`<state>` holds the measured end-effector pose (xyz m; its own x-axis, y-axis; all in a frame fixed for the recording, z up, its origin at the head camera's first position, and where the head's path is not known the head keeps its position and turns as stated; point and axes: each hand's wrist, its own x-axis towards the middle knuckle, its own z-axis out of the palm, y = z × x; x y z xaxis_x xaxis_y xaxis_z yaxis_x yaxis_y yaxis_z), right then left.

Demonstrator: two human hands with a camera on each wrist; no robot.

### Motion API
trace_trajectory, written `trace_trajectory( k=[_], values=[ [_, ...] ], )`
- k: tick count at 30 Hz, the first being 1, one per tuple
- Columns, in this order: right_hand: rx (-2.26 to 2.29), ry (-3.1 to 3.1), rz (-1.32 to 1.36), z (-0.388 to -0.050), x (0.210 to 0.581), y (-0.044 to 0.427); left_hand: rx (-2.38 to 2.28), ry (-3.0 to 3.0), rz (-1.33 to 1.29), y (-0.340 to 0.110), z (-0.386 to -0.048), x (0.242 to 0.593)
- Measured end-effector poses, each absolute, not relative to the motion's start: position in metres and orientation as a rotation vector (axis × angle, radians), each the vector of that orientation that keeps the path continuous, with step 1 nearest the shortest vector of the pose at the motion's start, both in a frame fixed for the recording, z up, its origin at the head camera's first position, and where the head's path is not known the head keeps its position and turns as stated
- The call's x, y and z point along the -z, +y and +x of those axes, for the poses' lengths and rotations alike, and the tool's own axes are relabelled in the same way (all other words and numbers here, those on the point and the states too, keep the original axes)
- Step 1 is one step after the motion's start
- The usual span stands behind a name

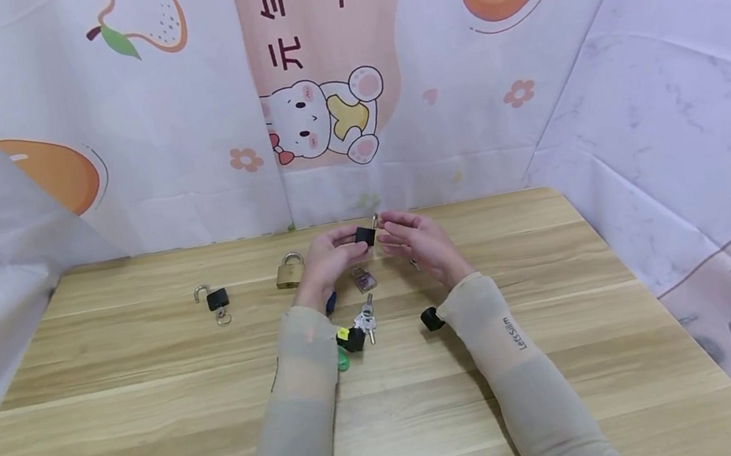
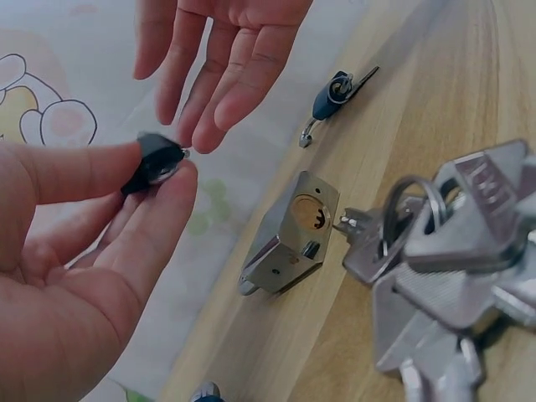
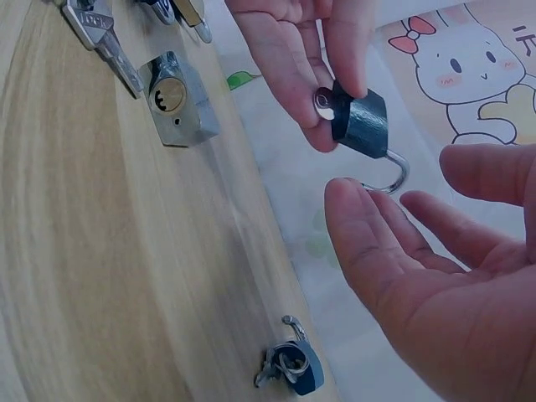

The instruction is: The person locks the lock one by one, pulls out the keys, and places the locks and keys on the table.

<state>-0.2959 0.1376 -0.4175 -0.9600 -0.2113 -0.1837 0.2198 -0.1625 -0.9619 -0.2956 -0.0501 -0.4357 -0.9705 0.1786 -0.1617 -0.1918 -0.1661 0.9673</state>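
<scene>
The wooden table [image 1: 154, 437] fills most of my lower view, and I take the silver padlock [image 1: 364, 279] on it as landmark. My right hand [image 1: 421, 243] is beyond and to the right of that landmark, its thumb apart from loosely bent fingers, with nothing gripped that I can see. My left hand [image 1: 331, 261] is beyond and to the left, with thumb and fingers pinching the black padlock [image 1: 365, 237], which is raised off the table just beyond the landmark.

Left of the landmark stands the brass padlock [image 1: 289, 272]; farther left lies a second black padlock [image 1: 217, 298]. Nearer me than the landmark is the bunch of keys [image 1: 368, 322].

I judge that everything turns on the held padlock's shackle [image 3: 400, 173]: it stands open, and the lock's long axis tilts from the left hand's pinch up toward the right fingertips. The left hand has the body; the right is nearer the shackle. I cannot tell whether those fingertips touch its free end, which they partly mask.

A small dark padlock [image 3: 308, 373], right of the landmark, is mostly hidden by my right hand in the head view. The round metal piece [image 3: 322, 102] at the held lock's base may be a key.
</scene>
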Motion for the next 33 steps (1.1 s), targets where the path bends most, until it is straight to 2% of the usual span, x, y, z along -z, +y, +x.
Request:
trace_trajectory(
  k=[5,22,33],
  values=[
    [2.18,1.863,0.014,-0.2967,0.4181,0.1377,-2.206,1.853,0.062,-0.0481,-0.2935,0.4345],
    [2.219,1.982,-0.053,-0.2954,0.4224,0.1344,-2.214,1.781,0.036,-0.045,-0.2938,0.4384],
    [2.23,2.115,-0.029,-0.2964,0.4194,0.1367,-2.1,1.818,0.144,-0.045,-0.2905,0.4355]
  ],
)
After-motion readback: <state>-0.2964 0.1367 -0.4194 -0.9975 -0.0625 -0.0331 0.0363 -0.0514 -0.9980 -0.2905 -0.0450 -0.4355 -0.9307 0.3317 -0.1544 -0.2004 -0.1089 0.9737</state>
